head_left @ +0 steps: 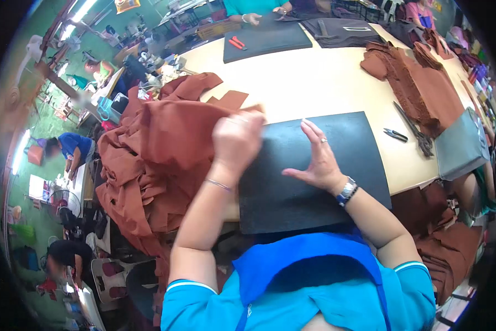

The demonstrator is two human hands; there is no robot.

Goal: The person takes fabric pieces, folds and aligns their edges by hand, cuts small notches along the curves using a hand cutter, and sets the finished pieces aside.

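My left hand is closed on a piece of rust-brown fabric, which it holds up over the left side of the table. The hand is slightly blurred, and its fingertips are hidden. Under the held piece lies a loose heap of the same brown fabric, hanging over the table's near edge. My right hand is open above a black mat, thumb and fingers apart, with nothing between them. It wears a ring and a wristwatch.
On the pale table, thread snips and dark-handled shears lie right of the mat. Brown fabric pieces are stacked at the right, by a grey box. Opposite, a person's hands are near another mat with a red-handled tool.
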